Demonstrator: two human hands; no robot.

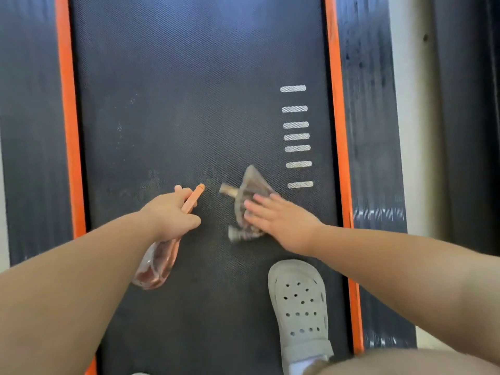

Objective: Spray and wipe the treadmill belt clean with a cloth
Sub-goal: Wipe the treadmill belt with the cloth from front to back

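The treadmill belt runs dark and textured away from the person, and the cloth lies on it right of centre, bunched into a crumpled wedge, not spread flat. The right hand rests on the cloth's near part with fingers straight and splayed, pressing and not gripping. A crumpled cloth under flat fingers could skid out from beneath the palm on a hard push, leaving bare skin on the belt.

Just left of it, the left hand is curled round the neck of a clear spray bottle, whose orange nozzle points far-right toward the cloth (whether a finger sits on the trigger I cannot tell). A squeeze from there would probably wet the right hand's fingers as much as the belt. Faint speckled patches show on the belt left of the nozzle.

Nearer, a pale perforated shoe stands on the belt itself. A free-rolling belt might creep under a strong wipe and unsettle that foot, and damp rubber would make it slicker; the sole could also re-dirty wiped ground. White dashes line the right side, inside the orange edge strip.
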